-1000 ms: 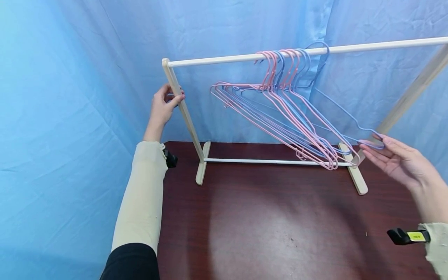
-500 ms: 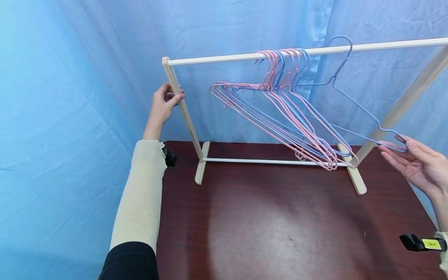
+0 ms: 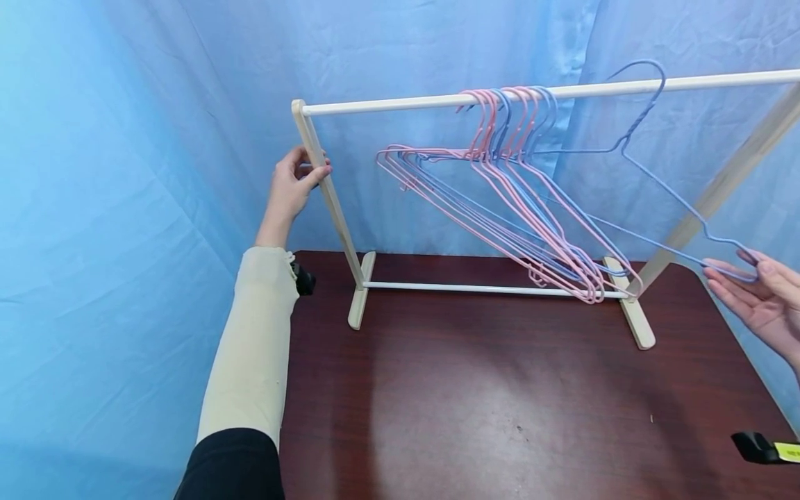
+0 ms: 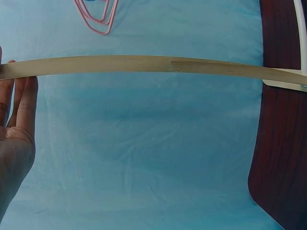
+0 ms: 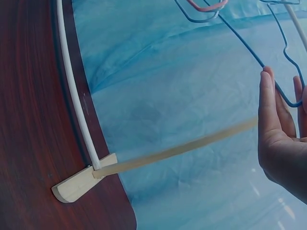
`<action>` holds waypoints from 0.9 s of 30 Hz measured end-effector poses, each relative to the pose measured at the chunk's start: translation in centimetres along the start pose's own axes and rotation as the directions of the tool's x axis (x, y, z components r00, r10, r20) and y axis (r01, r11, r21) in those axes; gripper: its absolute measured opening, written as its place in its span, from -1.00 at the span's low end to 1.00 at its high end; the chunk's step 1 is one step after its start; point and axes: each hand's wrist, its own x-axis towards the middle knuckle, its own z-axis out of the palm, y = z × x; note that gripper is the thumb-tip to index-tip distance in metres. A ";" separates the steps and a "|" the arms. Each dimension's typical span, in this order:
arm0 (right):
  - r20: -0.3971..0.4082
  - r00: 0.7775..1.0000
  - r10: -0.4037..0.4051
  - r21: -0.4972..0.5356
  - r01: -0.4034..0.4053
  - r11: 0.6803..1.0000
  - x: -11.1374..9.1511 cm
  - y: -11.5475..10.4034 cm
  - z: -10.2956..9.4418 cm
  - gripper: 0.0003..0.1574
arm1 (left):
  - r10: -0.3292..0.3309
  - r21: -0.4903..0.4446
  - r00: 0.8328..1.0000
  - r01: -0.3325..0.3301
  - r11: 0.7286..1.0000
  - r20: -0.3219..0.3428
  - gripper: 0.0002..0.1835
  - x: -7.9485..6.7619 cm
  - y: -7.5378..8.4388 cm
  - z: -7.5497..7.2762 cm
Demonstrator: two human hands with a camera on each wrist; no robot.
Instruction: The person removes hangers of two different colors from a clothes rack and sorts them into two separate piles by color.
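A clothes rack has a white top bar (image 3: 387,107) and wooden posts. My left hand (image 3: 294,184) grips the left post (image 3: 335,212) below its top, thumb in front and fingers behind; the left wrist view shows the fingers against the same wood. At the right edge, my right hand (image 3: 765,305) pinches the lower corner of a blue wire hanger (image 3: 639,121), whose hook hangs over the bar. In the right wrist view, this hanger (image 5: 242,42) runs into the fingers. Left of it, a bunch of pink hangers (image 3: 446,153) and blue ones hangs close together.
The rack's feet stand on a dark red-brown table (image 3: 450,389), joined by a low white rod (image 3: 456,287). Light blue cloth (image 3: 400,42) hangs behind and at the left. The right post (image 3: 737,167) slants up behind the held hanger.
My right hand has drawn the blue hanger to the right along the bar, away from the bunch. The left hand stays on the post.
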 end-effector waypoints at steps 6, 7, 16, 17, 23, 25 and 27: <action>-0.114 0.994 -0.006 0.080 0.015 0.997 -0.8 -0.8 0.0 -0.35 | -0.002 0.005 1.000 0.002 1.000 0.000 -0.57 0.0 -0.1 0.0; -0.127 0.992 0.010 0.103 0.003 0.995 -1.0 -0.9 -0.1 -0.35 | -0.002 0.003 1.000 0.002 1.000 0.000 -0.57 0.0 -0.1 0.0; 0.004 0.991 0.131 0.236 -0.129 0.963 -1.9 -1.1 -2.0 -0.26 | 0.007 -0.006 1.000 -0.007 1.000 -0.001 -0.58 0.0 0.1 0.0; 0.018 0.991 0.134 0.241 -0.134 0.961 -1.9 -1.0 -2.2 -0.25 | 0.007 -0.008 1.000 -0.007 1.000 -0.002 -0.59 0.0 0.1 0.0; 0.035 0.993 0.111 0.202 -0.115 0.973 -2.3 -0.5 -2.4 -0.22 | 0.010 -0.020 1.000 -0.010 1.000 -0.006 -0.64 0.0 0.1 0.1; 0.012 0.995 0.099 0.160 -0.100 0.982 -2.5 -0.3 -2.4 -0.23 | 0.007 -0.022 1.000 -0.007 1.000 -0.005 -0.64 0.0 0.0 0.1; 0.014 0.995 0.097 0.138 -0.098 0.986 -2.6 -0.1 -2.4 -0.23 | 0.006 -0.024 1.000 -0.006 1.000 -0.003 -0.63 0.1 0.0 0.1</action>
